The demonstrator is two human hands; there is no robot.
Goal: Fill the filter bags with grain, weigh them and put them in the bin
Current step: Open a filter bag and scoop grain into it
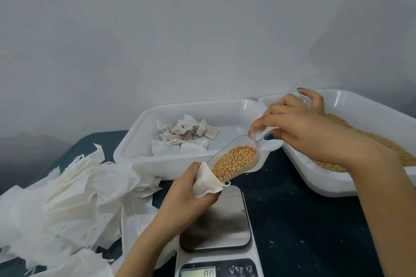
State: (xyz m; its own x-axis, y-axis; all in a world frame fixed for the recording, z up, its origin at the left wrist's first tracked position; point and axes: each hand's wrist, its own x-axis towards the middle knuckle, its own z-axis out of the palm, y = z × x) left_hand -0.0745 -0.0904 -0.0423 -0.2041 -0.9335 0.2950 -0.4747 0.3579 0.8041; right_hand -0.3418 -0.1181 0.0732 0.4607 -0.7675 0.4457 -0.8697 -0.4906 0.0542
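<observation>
Head view: right hand (301,128) is pinching a grain-filled scoop (234,159) into the filter bag (206,181) gripped in the left hand (186,191); twelve-o'clock bin (139,139) is holding filled bags (186,132).

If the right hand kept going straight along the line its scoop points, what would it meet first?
The filter bag: the scoop in the right hand points down and leftward, its tip at the bag's open mouth, which the left hand grips. Depth is unclear, but nothing else seems to lie between.

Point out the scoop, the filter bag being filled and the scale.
scoop (237,142), head view, on its clear wall.
filter bag (207,182), head view, on its white front.
scale (217,220), head view, on its steel platform.
</observation>
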